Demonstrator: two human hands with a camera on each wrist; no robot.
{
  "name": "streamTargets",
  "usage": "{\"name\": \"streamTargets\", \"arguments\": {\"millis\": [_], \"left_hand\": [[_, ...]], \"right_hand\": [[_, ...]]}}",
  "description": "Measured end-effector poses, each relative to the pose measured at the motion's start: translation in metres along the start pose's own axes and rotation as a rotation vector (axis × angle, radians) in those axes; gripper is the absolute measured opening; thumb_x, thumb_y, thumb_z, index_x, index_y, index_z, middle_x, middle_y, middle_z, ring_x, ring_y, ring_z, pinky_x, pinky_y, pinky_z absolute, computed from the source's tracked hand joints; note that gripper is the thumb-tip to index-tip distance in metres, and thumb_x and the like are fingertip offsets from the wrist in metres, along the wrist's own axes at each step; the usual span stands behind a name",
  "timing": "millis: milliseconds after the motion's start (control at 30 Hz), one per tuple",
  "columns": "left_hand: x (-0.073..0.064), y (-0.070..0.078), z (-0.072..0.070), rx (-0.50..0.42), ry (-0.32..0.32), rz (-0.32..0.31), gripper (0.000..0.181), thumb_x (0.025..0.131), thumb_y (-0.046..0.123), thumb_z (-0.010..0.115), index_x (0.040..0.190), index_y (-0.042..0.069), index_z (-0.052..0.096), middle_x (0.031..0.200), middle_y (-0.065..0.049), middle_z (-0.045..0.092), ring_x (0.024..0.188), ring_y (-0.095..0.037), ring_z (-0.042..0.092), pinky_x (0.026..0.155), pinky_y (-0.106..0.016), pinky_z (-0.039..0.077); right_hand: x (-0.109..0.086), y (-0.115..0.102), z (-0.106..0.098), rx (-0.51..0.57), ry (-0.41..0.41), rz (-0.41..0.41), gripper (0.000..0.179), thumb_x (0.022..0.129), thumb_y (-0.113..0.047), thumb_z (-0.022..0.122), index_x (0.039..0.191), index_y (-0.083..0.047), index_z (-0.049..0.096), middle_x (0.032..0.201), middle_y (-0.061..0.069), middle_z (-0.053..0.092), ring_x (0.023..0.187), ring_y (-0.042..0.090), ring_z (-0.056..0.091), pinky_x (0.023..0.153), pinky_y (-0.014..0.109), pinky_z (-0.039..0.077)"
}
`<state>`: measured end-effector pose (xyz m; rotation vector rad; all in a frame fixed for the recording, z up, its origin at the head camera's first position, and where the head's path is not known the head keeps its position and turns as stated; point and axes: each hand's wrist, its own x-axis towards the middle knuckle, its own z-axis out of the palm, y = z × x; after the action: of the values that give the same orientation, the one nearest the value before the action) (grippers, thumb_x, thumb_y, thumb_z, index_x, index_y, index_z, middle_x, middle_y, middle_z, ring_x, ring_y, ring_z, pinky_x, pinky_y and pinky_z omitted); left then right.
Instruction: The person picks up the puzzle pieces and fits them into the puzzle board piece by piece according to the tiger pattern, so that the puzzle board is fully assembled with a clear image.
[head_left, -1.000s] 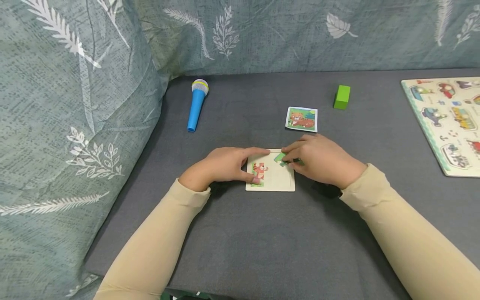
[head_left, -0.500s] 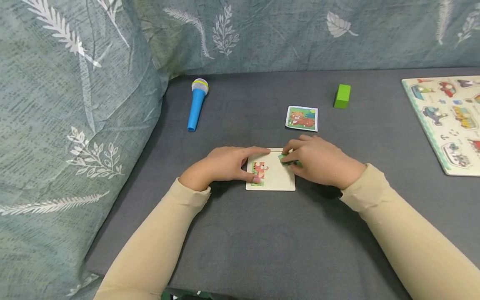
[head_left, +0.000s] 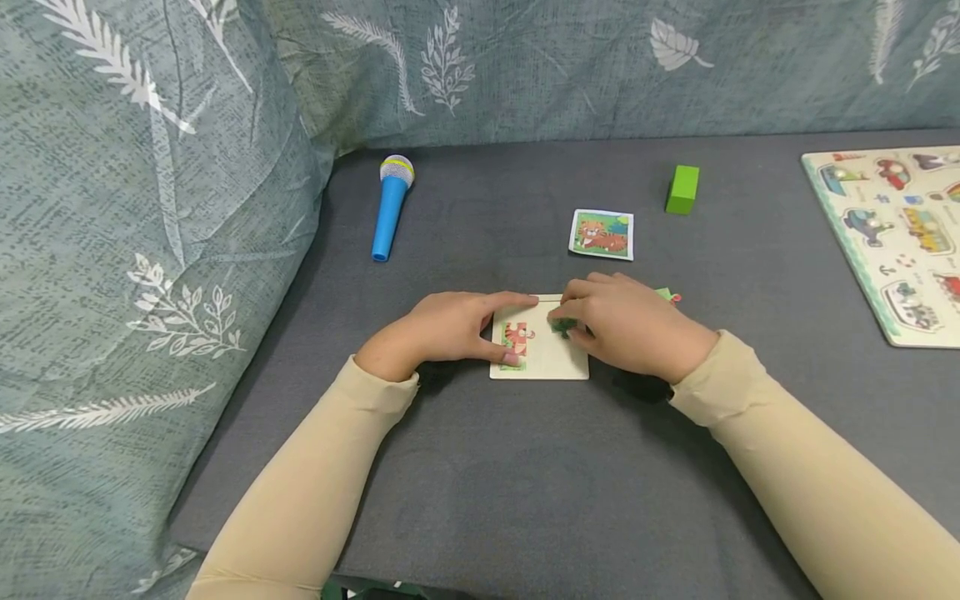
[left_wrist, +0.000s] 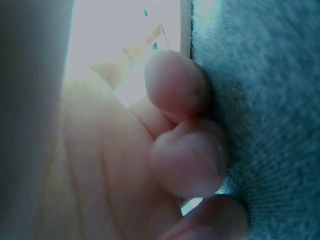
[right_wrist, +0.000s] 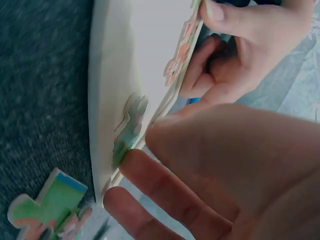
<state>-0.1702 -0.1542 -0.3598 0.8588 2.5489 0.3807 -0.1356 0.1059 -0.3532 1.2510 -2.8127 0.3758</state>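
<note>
Along the left of a flat, pale board [head_left: 551, 358], the left hand [head_left: 450, 327] grips its edge, thumb over an orange animal piece [head_left: 516, 336]. Farther right, the right hand [head_left: 626, 317] pinches a knobby dark-green piece [right_wrist: 131, 125] on it; beyond, a loose piece [right_wrist: 60, 196], mostly hidden in the head view, shows green and blue in the right wrist's.

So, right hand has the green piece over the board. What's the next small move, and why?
I'd probably ease the green piece toward the board's right rim and test whether it sits flat: the right hand pinches it over bare board, the orange-and-green piece occupies the left side, and the left hand steadies the board. Its exact fit isn't clear.
</note>
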Motion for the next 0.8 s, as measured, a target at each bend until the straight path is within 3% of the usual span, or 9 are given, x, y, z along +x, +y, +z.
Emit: {"name": "streamTargets", "arguments": {"millis": [200,467,633,800], "left_hand": [[0.000,-0.002,0.001,-0.006,0.004,0.005,0.078,0.090,0.051,0.081,0.158,0.036,0.047,0.086,0.002,0.057,0.075,-0.014,0.053,0.066,-0.034,0.041],[0.001,-0.002,0.001,-0.003,-0.001,0.000,0.078,0.091,0.052,0.080,0.159,0.037,0.046,0.088,0.001,0.058,0.076,-0.014,0.054,0.068,-0.035,0.042],[0.001,-0.002,0.002,0.006,0.001,0.002,0.078,0.090,0.051,0.081,0.159,0.037,0.046,0.088,0.002,0.058,0.077,-0.014,0.054,0.068,-0.036,0.043],[0.001,-0.002,0.001,0.013,-0.001,-0.001,0.079,0.090,0.052,0.080,0.159,0.037,0.045,0.090,0.002,0.058,0.079,-0.014,0.054,0.070,-0.036,0.042]], "right_hand": [[0.000,-0.001,-0.003,-0.041,0.040,0.001,0.013,0.089,-0.002,0.077,0.099,-0.008,0.083,0.104,0.004,0.076,0.097,0.027,0.067,0.086,0.047,0.051],[-0.004,0.001,-0.008,-0.155,0.036,0.102,0.017,0.093,-0.014,0.081,0.109,-0.015,0.085,0.115,0.009,0.069,0.105,0.031,0.063,0.083,0.050,0.049],[-0.005,0.011,-0.012,-0.092,0.006,0.200,0.019,0.095,-0.018,0.080,0.114,-0.014,0.083,0.118,0.010,0.067,0.106,0.033,0.062,0.083,0.051,0.048],[-0.011,0.032,-0.017,0.013,-0.051,0.346,0.039,0.092,-0.021,0.084,0.126,-0.003,0.076,0.127,0.017,0.065,0.112,0.039,0.061,0.093,0.054,0.050]]}}
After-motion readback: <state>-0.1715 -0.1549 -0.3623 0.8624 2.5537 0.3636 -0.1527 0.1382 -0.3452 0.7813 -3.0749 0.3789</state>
